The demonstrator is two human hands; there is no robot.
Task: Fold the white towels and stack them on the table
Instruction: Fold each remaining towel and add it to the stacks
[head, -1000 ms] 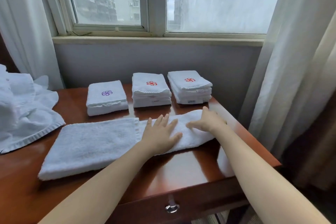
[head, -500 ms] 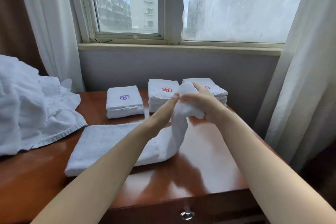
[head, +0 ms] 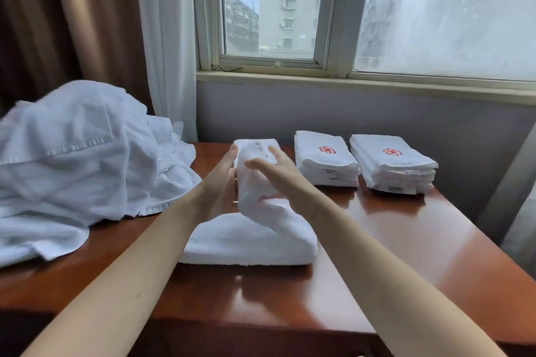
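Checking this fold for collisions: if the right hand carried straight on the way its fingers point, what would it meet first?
The lifted end of the towel, which the right hand seems to touch; the left hand backs it on the far side. Motion blur hides exact contact.

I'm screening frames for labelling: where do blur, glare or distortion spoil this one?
Head view: motion blur smears the right hand and the lifted towel end; window light glares off the table; the right window pane is washed out; wide-angle distortion skews the sill; the red-logo stacks are sharp.

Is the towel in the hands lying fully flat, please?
No, the left hand and right hand hold one end of the towel raised above the table.
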